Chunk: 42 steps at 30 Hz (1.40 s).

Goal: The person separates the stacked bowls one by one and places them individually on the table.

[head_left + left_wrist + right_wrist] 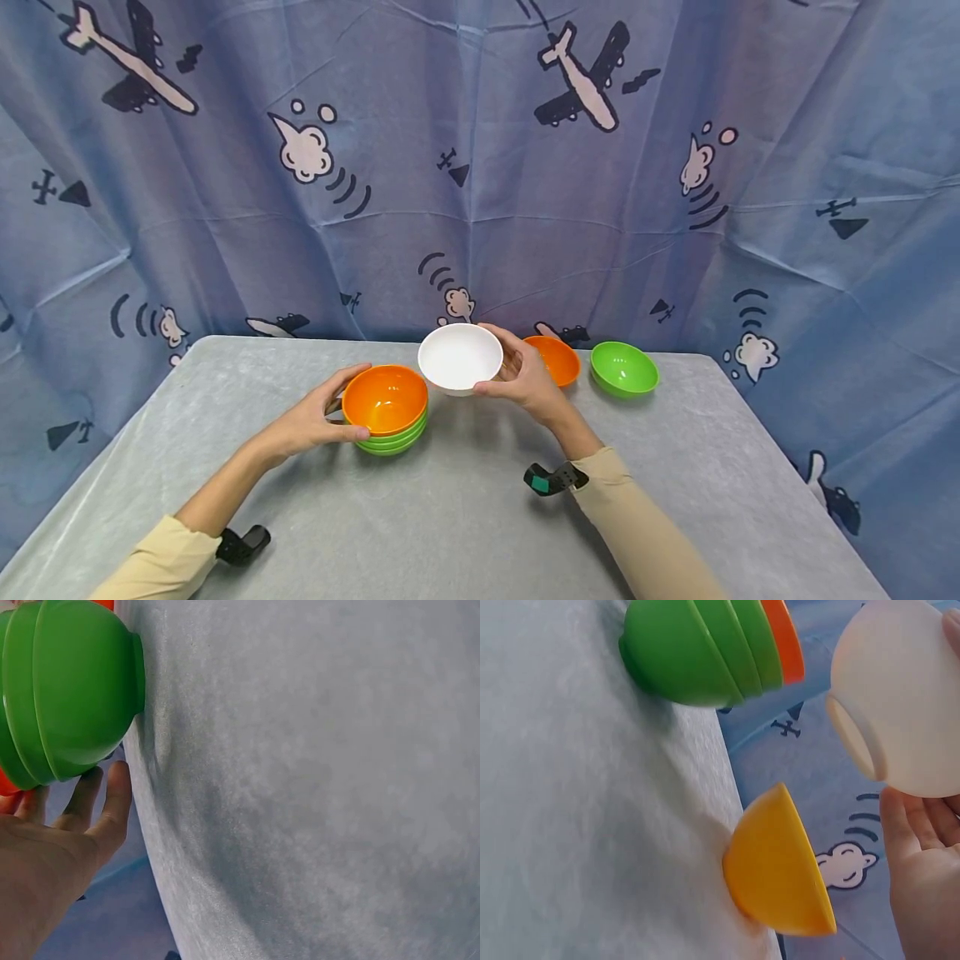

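Observation:
Near the table's middle stands a stack of bowls, an orange bowl (385, 398) on top of several nested green bowls (392, 443). My left hand (318, 423) grips the stack from the left, thumb on its near side. In the left wrist view, its fingers (112, 802) lie beside the green bowls (82, 690). Just right of the stack, my right hand (528, 379) holds a white bowl (460, 358) above the table, thumb at the near rim. The right wrist view shows the white bowl (900, 697) from below, apart from the stack.
A yellow bowl (776, 870) stands on the table in the right wrist view, hidden in the head view. Behind the right hand sits another orange bowl (557, 360), with a green bowl (624, 369) to its right. A blue airplane-print curtain (465, 167) hangs behind the grey-covered table (420, 533).

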Motion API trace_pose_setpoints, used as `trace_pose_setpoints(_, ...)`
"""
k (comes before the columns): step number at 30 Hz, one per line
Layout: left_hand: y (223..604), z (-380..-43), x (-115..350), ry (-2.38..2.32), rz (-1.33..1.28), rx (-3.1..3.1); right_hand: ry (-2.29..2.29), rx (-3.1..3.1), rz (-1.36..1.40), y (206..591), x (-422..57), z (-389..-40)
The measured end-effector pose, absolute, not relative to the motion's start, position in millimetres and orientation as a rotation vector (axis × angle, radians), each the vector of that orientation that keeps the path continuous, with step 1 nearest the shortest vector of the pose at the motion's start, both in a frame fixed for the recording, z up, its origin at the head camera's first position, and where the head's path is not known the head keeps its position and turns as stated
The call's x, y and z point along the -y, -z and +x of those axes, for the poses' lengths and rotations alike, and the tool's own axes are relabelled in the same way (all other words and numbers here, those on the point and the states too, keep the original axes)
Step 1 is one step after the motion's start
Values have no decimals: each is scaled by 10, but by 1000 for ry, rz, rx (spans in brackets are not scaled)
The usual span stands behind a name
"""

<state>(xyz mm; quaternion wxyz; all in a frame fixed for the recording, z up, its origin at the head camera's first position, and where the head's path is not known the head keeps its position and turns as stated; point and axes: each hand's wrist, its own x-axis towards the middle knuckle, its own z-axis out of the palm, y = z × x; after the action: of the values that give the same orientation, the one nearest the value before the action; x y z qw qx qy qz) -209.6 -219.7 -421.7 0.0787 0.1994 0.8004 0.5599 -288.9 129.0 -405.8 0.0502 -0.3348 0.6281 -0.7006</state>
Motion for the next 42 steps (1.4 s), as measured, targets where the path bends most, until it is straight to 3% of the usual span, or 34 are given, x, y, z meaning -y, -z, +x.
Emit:
trace_pose_setpoints(21,4206,-2111,2194,-1665,580,-2390,2118,-2075,-831,4110,-1898,-2812)
trace_pose_setpoints(31,4210,-2099,2200,-1668,582,-2384,2144,-1996,-917,4171,-2133,-2801)
trace_pose_setpoints(42,4217,-2095,2203,-1677,581,-2372,2116,-2196,-651,4177,-2437,-2705)
